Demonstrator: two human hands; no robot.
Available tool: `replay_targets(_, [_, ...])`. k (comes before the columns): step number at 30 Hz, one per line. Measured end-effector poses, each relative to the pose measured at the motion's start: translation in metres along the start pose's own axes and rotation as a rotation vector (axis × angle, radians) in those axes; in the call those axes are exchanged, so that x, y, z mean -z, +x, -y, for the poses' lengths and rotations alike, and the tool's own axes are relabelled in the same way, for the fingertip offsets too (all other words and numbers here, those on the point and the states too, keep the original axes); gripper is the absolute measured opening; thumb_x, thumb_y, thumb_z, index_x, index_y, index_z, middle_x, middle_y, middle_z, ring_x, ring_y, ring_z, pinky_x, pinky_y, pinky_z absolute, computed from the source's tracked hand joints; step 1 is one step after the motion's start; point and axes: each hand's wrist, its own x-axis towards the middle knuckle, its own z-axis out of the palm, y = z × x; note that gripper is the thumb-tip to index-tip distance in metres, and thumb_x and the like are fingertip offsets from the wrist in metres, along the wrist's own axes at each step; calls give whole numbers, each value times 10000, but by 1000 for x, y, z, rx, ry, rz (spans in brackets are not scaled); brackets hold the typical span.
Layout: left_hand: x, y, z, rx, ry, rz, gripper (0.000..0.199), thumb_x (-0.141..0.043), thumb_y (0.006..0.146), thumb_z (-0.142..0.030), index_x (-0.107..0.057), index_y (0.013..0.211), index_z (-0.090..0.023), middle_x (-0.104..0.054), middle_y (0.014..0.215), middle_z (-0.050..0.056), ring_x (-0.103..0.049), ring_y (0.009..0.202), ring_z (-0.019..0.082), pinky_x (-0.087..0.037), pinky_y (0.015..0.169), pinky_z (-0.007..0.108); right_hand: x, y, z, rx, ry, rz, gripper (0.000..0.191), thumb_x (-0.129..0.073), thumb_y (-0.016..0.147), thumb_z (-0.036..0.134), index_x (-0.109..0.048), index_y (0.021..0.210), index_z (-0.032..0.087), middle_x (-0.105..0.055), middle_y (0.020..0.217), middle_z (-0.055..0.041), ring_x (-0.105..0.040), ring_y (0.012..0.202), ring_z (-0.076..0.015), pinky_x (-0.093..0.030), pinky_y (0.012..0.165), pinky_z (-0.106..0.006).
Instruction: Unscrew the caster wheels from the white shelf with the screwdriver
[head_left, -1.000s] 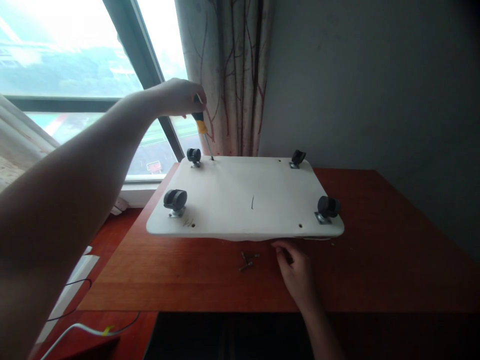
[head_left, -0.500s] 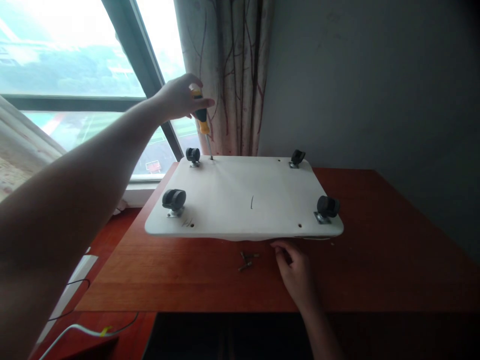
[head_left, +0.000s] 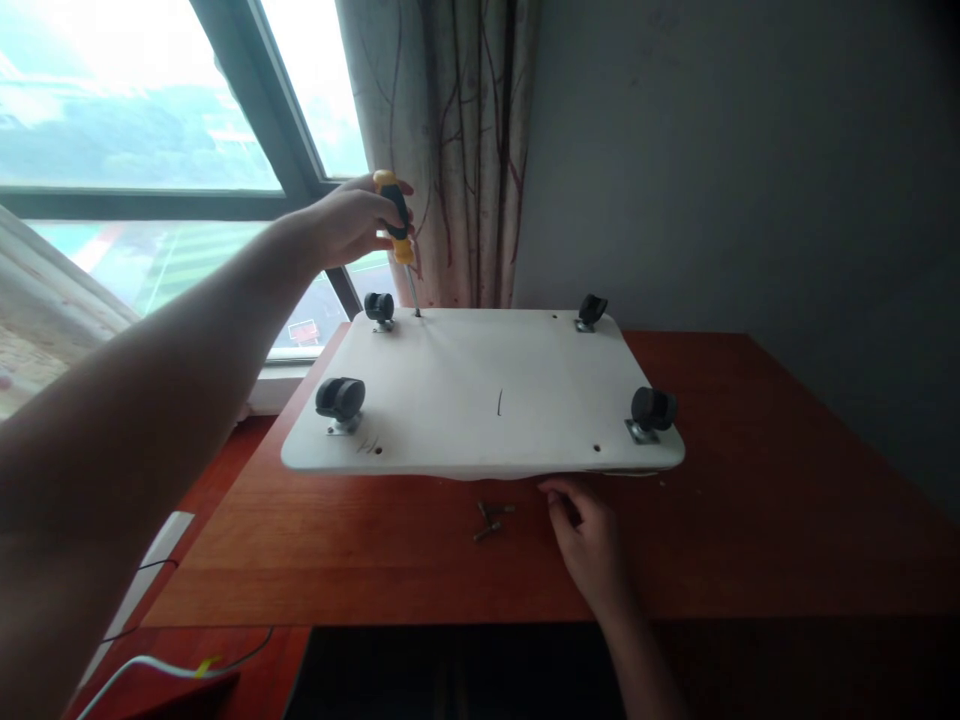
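Note:
My left hand (head_left: 364, 215) is wrapped round the handle of a yellow and black screwdriver (head_left: 393, 205). Its shaft runs down, slightly tilted, and the tip meets a hole at the far left edge of a white board (head_left: 480, 370). The board lies on the table with several black swivel casters (head_left: 341, 398) pointing up near its corners. At the board's front edge, right of the middle, my right hand (head_left: 585, 535) rests with fingers curled together; whatever they may hold is hidden. Several loose screws (head_left: 491, 522) lie on the wood left of that hand.
The reddish-brown wooden table (head_left: 337, 560) carries the board. Behind it hangs a patterned curtain (head_left: 457, 150) beside a window (head_left: 127, 100), with a grey wall (head_left: 712, 170) to the right. A white cable (head_left: 150, 660) runs over the floor at lower left.
My left hand has turned and changed its grip on the screwdriver, so more of the handle's top shows. The tip stays at the same hole. My right hand keeps its place.

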Motion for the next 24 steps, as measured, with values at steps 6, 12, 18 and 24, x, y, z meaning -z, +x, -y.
replay_targets(6, [4,8,12,-145,44,3,350,-733,711,-76,-597,1025,-154,-676,1147,116,-651,981,207,-515,940,477,-1,0,-2,12,-9,2,230,-495,919,281,-710,960,212,-728,1001,-64,-677,918,-211,-517,824,-315])
replay_targets(12, [-4,13,13,-231,341,-304,468,-893,597,-183,-618,969,-115,-658,921,47,-552,801,124,-525,797,350,-2,1,-2,23,-2,-12,228,-495,911,273,-711,945,209,-731,983,-66,-681,903,-211,-519,802,-305])
replay_targets(18, [-5,15,19,-154,336,-381,410,-729,824,-469,-633,927,-84,-650,862,55,-534,772,118,-497,779,333,-2,0,-3,16,-10,-7,232,-494,914,276,-711,959,208,-730,999,-64,-682,908,-207,-518,809,-300])
replay_targets(24, [-4,10,11,0,5,-281,327,-686,840,-211,-567,1130,-118,-666,980,66,-613,885,145,-503,858,388,-1,0,-2,23,-13,-10,223,-502,905,269,-712,951,209,-730,982,-61,-682,900,-202,-524,794,-292])
